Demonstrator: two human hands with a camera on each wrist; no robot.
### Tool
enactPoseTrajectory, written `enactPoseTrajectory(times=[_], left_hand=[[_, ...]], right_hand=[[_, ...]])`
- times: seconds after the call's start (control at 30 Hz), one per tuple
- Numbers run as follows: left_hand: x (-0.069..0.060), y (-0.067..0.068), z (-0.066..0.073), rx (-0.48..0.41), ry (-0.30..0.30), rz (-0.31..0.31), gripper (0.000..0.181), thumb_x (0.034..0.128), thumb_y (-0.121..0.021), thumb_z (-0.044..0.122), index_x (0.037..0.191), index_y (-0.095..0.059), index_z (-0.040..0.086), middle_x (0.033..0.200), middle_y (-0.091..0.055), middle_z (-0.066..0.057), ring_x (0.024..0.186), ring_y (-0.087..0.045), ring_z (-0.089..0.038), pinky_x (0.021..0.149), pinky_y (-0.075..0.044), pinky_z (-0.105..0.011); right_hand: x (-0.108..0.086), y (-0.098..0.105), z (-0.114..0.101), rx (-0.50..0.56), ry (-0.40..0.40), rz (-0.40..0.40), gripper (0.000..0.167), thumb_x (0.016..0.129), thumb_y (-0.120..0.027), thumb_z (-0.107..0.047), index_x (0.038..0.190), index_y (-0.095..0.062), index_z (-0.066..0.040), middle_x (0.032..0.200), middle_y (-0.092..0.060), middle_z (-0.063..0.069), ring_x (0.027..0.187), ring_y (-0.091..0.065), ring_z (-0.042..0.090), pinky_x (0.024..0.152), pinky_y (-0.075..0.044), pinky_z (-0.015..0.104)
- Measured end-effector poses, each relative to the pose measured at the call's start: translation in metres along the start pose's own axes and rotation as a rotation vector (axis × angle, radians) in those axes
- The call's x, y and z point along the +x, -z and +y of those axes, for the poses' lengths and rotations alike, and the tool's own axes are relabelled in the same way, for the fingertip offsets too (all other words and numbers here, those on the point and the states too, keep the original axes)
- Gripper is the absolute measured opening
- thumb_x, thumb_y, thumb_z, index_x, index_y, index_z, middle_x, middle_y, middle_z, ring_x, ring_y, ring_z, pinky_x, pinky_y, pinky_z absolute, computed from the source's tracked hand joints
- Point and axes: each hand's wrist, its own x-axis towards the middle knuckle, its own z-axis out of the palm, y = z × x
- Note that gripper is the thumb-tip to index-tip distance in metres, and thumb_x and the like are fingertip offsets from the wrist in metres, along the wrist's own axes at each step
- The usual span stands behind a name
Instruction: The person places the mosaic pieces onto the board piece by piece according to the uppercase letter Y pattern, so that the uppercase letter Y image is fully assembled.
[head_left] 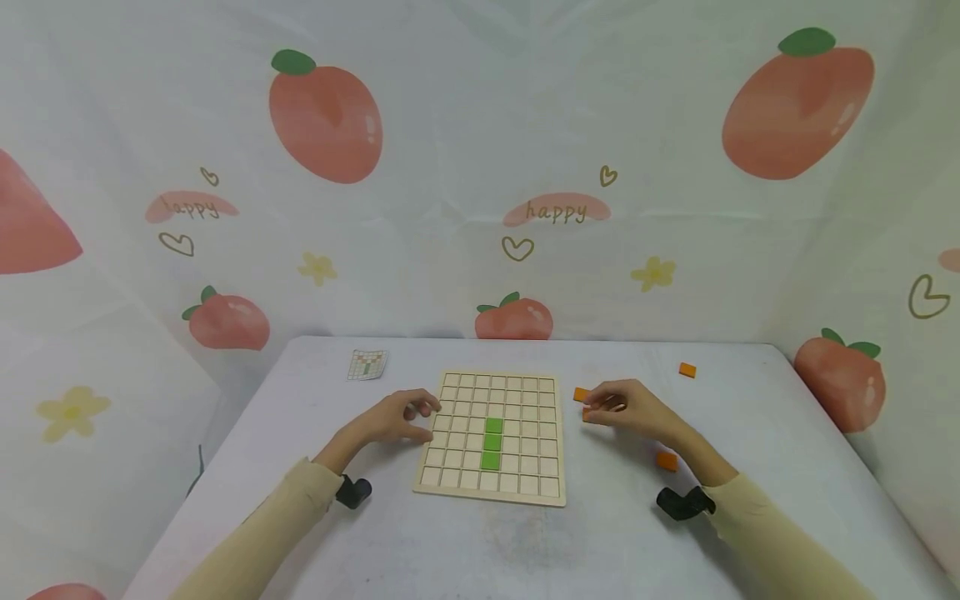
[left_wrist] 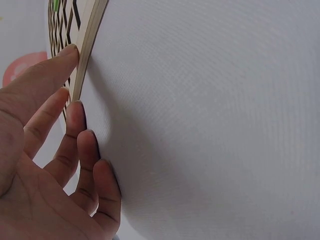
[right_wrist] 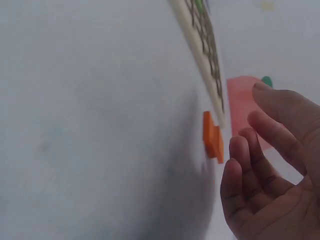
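A wooden grid board (head_left: 489, 498) lies flat mid-table, with three green square tiles (head_left: 492, 442) in one column of its cells. My left hand (head_left: 393, 417) is at the board's left edge, thumb and fingers loosely bent and holding nothing. In the left wrist view the thumb (left_wrist: 62, 57) overlaps that edge; whether it presses cannot be told. Right of the board, my right hand (head_left: 626, 408) hovers beside two orange tiles (head_left: 581, 394), one partly hidden by its fingers. The right wrist view shows those orange tiles (right_wrist: 208, 134) apart from the relaxed, bare fingers.
One orange tile (head_left: 667, 461) lies under the right forearm, another orange tile (head_left: 687, 370) near the table's back right. A small paper card (head_left: 367, 364) with a coloured grid pattern lies at the back left. A fruit-printed cloth (head_left: 450, 167) hangs behind the white table (head_left: 420, 550).
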Motion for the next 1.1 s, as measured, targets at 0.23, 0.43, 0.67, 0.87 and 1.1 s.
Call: enactPoseTrajectory(times=[0.23,0.43,0.67,0.87,1.1], left_hand=[[-0.0008,0.0011,0.0013,0.000,0.015,0.002,0.044,0.0796,-0.087,0.010,0.119,-0.067,0.010,0.102,-0.060,0.001,0.094,-0.054,-0.021,0.088,-0.045,-0.043],[-0.0011,0.0015,0.0016,0.004,0.021,0.003,0.044,0.0802,-0.087,0.010,0.119,-0.067,0.010,0.103,-0.060,0.001,0.095,-0.055,-0.022,0.089,-0.045,-0.043],[-0.0017,0.0025,0.0023,0.005,0.021,0.000,0.044,0.0803,-0.087,0.011,0.120,-0.067,0.010,0.103,-0.060,0.001,0.096,-0.055,-0.022,0.089,-0.045,-0.043],[-0.0014,0.0018,0.0005,0.008,0.031,0.004,0.044,0.0800,-0.087,0.010,0.119,-0.067,0.011,0.102,-0.060,0.002,0.095,-0.054,-0.021,0.088,-0.045,-0.042],[0.0001,-0.0003,0.0007,0.007,0.019,0.001,0.044,0.0800,-0.087,0.011,0.120,-0.067,0.011,0.102,-0.060,0.002,0.093,-0.053,-0.020,0.087,-0.045,-0.041]], right_hand=[[-0.0049,0.0003,0.0057,-0.029,-0.041,0.028,0.033,0.086,-0.083,-0.014,0.112,-0.070,0.002,0.105,-0.068,0.012,0.091,-0.065,0.025,0.082,-0.053,0.033],[-0.0016,-0.0033,0.0050,-0.086,-0.071,0.069,0.039,0.082,-0.087,-0.019,0.112,-0.070,0.000,0.103,-0.068,0.007,0.091,-0.060,0.026,0.082,-0.052,0.038],[0.0003,-0.0058,0.0061,-0.109,-0.061,0.076,0.037,0.079,-0.089,-0.016,0.107,-0.071,0.000,0.095,-0.066,0.006,0.085,-0.058,0.026,0.074,-0.050,0.028],[0.0037,-0.0065,0.0043,-0.132,-0.087,0.058,0.031,0.079,-0.089,-0.014,0.102,-0.071,-0.002,0.091,-0.064,0.004,0.083,-0.057,0.023,0.073,-0.049,0.027],[0.0036,-0.0048,0.0057,-0.165,-0.062,0.050,0.022,0.080,-0.086,-0.004,0.097,-0.072,-0.001,0.087,-0.065,0.004,0.078,-0.056,0.020,0.068,-0.048,0.026]])
